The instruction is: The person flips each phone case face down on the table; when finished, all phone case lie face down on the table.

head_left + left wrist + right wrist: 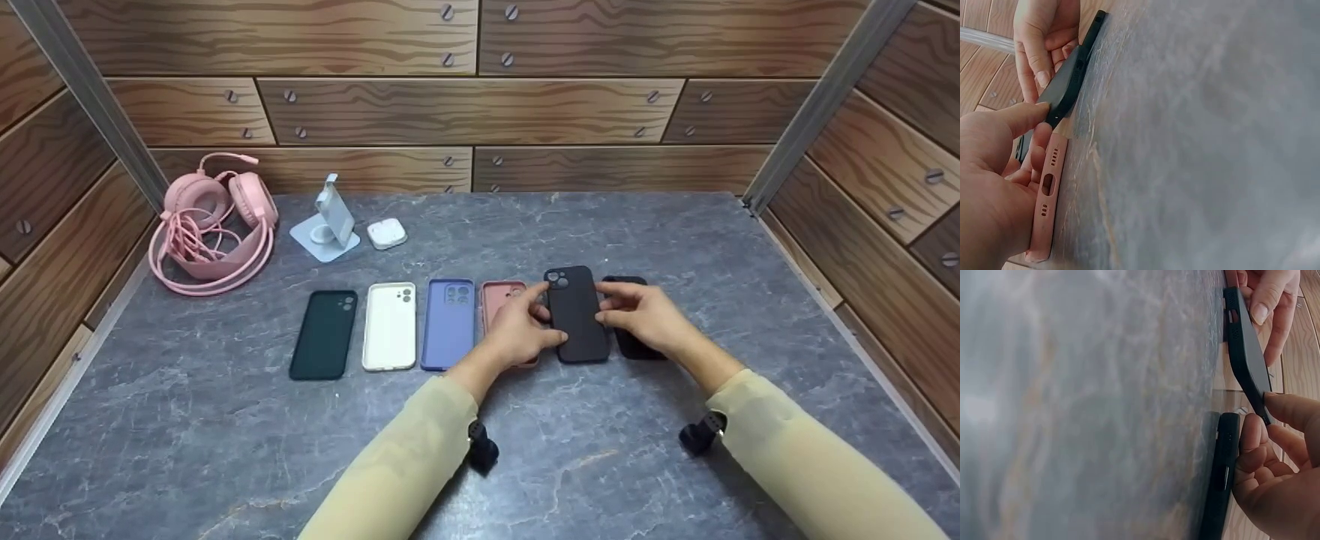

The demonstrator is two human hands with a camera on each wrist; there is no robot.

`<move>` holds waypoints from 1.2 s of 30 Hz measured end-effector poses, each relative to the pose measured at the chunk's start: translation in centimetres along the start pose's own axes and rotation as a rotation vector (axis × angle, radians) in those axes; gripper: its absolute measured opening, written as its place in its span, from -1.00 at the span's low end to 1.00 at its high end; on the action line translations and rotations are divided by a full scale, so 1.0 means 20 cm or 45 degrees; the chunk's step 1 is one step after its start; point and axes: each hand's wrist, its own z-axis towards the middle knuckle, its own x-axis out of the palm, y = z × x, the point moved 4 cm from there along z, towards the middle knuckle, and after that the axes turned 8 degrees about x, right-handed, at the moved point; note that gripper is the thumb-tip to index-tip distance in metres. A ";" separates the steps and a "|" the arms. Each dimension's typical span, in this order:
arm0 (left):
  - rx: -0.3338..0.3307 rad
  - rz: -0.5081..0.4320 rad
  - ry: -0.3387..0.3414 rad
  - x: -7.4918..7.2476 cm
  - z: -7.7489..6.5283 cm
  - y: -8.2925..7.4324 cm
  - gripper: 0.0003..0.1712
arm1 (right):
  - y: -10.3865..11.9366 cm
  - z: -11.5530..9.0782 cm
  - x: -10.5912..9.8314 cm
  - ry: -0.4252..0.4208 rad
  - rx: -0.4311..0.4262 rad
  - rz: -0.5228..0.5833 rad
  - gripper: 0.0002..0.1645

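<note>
A black phone case point(579, 322), back side up with its camera cutout at the far left corner, is between both hands. My left hand point(517, 326) pinches its left edge, the thumb on top in the left wrist view. The opposite edge is pinched between thumb and index finger of my right hand point(646, 316). In the wrist views the case looks tilted. Beneath my left hand lies a pink phone case point(1047, 205), partly covered in the head view. Another black phone case point(1220, 478) lies under my right hand, its middle hidden from above.
Left of the hands, a blue-purple phone case point(448, 330), a white one point(389, 330) and a dark green one point(324, 337) lie in a row. Farther back are a pink headset point(214, 262), a light folding stand point(328, 229) and a small white case point(387, 234). Wood-patterned panels point(465, 112) enclose the table.
</note>
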 end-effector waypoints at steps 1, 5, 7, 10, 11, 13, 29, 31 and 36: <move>0.000 0.007 0.001 0.00 0.00 0.00 0.02 | 0.00 0.00 0.00 -0.001 -0.008 0.006 -0.31; -0.006 0.022 0.000 0.00 0.00 0.00 0.02 | -0.01 0.00 0.00 0.009 -0.016 0.027 -0.29; -0.009 0.027 0.001 0.00 0.00 0.00 0.02 | -0.01 0.00 0.00 0.019 -0.011 0.031 -0.27; -0.004 0.040 0.008 0.00 0.00 0.00 0.01 | -0.02 0.00 0.00 0.029 0.003 0.011 -0.26; 0.000 0.052 0.012 0.01 0.00 0.00 -0.01 | -0.02 0.00 0.00 0.032 0.006 0.006 -0.26; 0.008 0.079 0.023 0.01 0.00 0.00 -0.05 | -0.02 0.00 0.00 0.038 0.009 -0.010 -0.26; 0.038 0.152 0.032 0.01 -0.01 0.00 -0.16 | -0.03 0.00 0.01 0.057 0.023 -0.120 -0.23; 0.048 0.160 0.031 0.01 -0.01 0.00 -0.16 | -0.03 0.00 0.01 0.060 0.026 -0.126 -0.23; 0.048 0.176 0.031 0.01 -0.01 0.00 -0.17 | -0.02 0.00 0.01 0.059 0.019 -0.141 -0.23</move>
